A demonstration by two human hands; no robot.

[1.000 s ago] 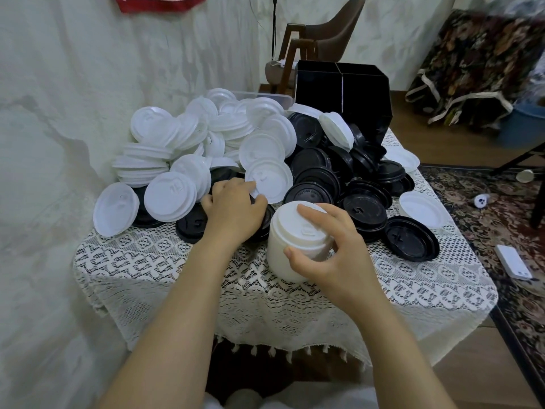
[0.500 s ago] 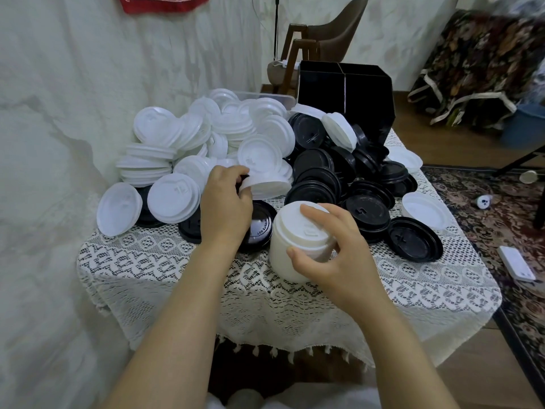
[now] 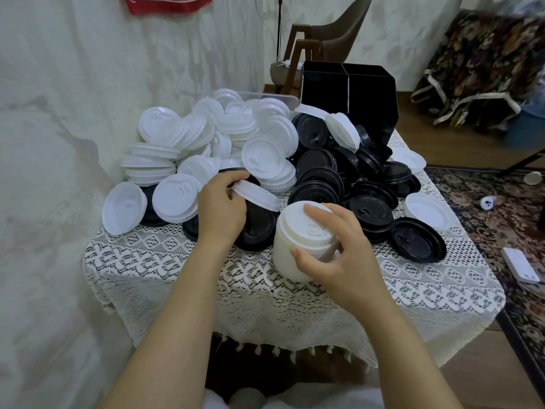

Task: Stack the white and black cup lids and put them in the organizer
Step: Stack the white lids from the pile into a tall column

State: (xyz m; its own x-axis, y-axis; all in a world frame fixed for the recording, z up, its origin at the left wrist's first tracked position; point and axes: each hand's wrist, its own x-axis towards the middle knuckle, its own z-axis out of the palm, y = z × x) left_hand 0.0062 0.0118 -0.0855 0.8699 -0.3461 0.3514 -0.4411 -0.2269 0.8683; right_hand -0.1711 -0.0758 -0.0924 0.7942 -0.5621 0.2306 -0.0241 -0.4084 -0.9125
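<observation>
The left hand (image 3: 219,209) pinches one white lid (image 3: 256,196), just left of the white stack (image 3: 290,249) clasped by the right hand (image 3: 336,258). Beyond both grips lie heaps of loose lids (image 3: 265,137) and the black organizer (image 3: 348,95), so most sorting seems undone.

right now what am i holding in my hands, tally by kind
loose white lid, in left hand: 1
white lid stack, in right hand: 1
total: 2
</observation>
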